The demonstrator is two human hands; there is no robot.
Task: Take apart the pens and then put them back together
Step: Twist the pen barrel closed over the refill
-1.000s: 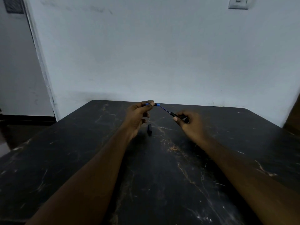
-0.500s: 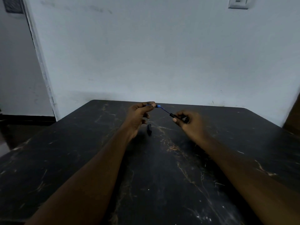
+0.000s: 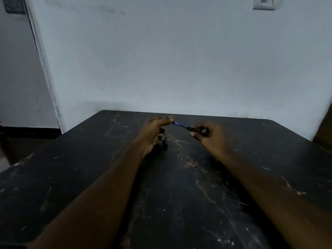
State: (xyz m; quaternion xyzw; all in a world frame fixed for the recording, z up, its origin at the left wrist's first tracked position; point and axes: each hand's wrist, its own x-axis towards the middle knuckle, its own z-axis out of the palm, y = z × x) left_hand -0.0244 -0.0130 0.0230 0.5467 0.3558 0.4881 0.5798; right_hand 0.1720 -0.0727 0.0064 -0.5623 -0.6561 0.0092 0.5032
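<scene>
A thin blue pen stick [image 3: 180,125] runs between the two hands, held up above the table [image 3: 179,194]. One end sits between the thumb and first finger of the left hand [image 3: 152,132], which pinch it tight. A bit of blue pokes out past those fingertips. The other end goes into a black pen tube [image 3: 193,129]. The right hand [image 3: 212,135] curls its fingers and thumb round that tube. The stick slants down from the left fingers to the right fingers. Just under the left hand's curled fingers, a small black pen piece [image 3: 165,143] lies on the dark table. Whether a finger touches it is too dark to tell. Behind is a pale wall [image 3: 179,60].
</scene>
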